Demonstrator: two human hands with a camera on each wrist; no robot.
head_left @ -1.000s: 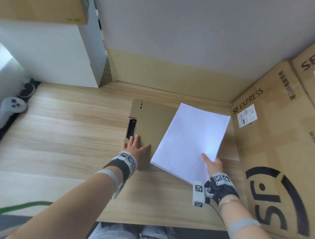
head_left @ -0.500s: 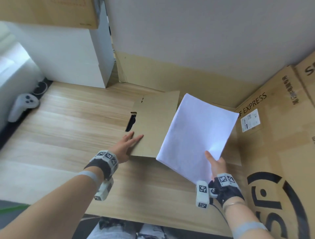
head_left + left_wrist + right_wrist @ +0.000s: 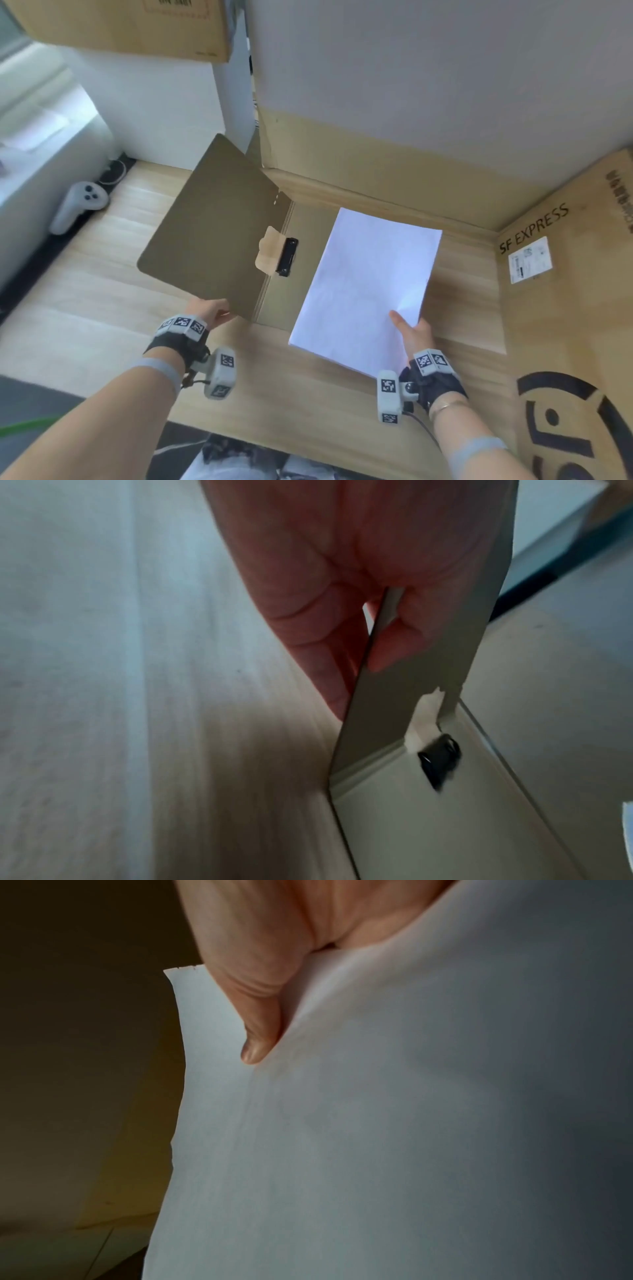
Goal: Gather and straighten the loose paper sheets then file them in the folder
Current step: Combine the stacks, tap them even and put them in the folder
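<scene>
Two hands are busy over the wooden counter [image 3: 102, 308]. The left hand [image 3: 210, 310] holds the near edge of the brown folder [image 3: 205, 233] cover; in the left wrist view the thumb lies on one face of the cover and the fingers [image 3: 318, 647] on the other, so the grip is closed as a pinch on the thin board. The cover is lifted and stands tilted up to the left, while the back half of the folder lies flat on the counter. A black clip [image 3: 287, 257] sits on this flat half, just beside the fold, and a torn pale patch is seen on the cover next to it. The right hand [image 3: 412, 334] holds the stack of white paper sheets [image 3: 366, 284] at its near right corner. In the right wrist view the thumb [image 3: 253, 1010] presses on top of the sheets and the other fingers are hidden under them, so this grip is also closed on the paper. The sheets are over the flat half of the folder, to the right of the clip; I cannot tell if they already touch it. A cardboard box [image 3: 565, 308] printed "SF EXPRESS" stands at the right, touching the counter edge. A white game controller [image 3: 80, 205] lies at the far left, well apart from the folder.
</scene>
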